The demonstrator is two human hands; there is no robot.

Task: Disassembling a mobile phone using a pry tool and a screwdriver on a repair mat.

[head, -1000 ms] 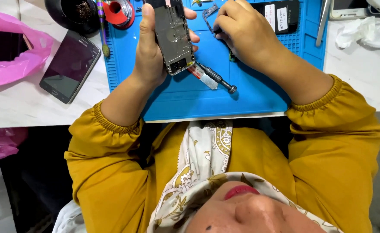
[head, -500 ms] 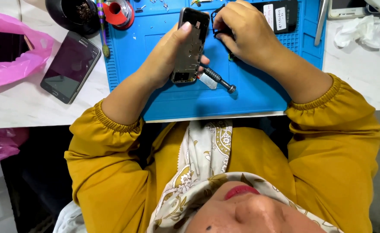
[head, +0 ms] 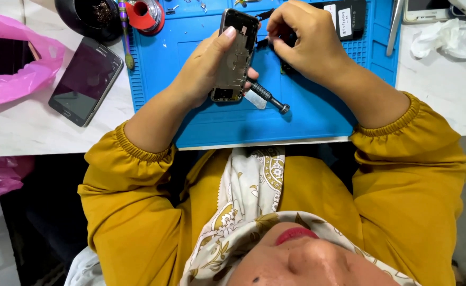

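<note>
The left hand sits in the upper middle of the frame, its grip closed around an opened phone body: the thumb lies along the top edge and the fingers wrap behind, so the exposed inner side faces the camera. The phone is lifted off the blue work mat and tilted. Just to its right, the right hand has a narrow grip, fingertips pinched together on something small and dark at the phone's upper edge; what it pinches is too hidden to tell. A small screwdriver lies on the mat just below the phone, its tip running under the left fingers.

On the white desk at the left rests a dark smartphone, screen up, and beyond it a pink plastic bag. A red reel and a black bowl stand at the upper left of the mat. A crumpled white tissue lies at the upper right, with tweezers beside it.
</note>
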